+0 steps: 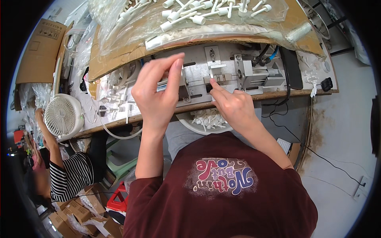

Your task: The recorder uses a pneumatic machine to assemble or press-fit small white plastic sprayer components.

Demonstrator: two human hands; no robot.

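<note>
My left hand (pixel 156 93) is raised in front of the bench, its thumb and fingers pinched together. Anything between those fingertips is hidden. My right hand (pixel 235 106) is at the bench's front edge. Its index finger is stretched out, the tip touching the small metal block (pixel 223 77) of a fixture, and the other fingers are partly bent. Just above that fingertip a white plastic piece (pixel 212 71) stands in the fixture. An air cylinder (pixel 260 75) on a metal bracket sits right of the block; another metal bracket (pixel 185 89) is on its left.
White mallet-shaped plastic parts (pixel 198 20) lie on plastic-covered cardboard (pixel 119 59) overhanging the fixture. A bowl (pixel 186 122) of small white parts is below the edge. Loose white parts (pixel 118 102) and a fan (pixel 63 116) are left. A co-worker (pixel 75 170) sits at far left; cables (pixel 285 107) hang right.
</note>
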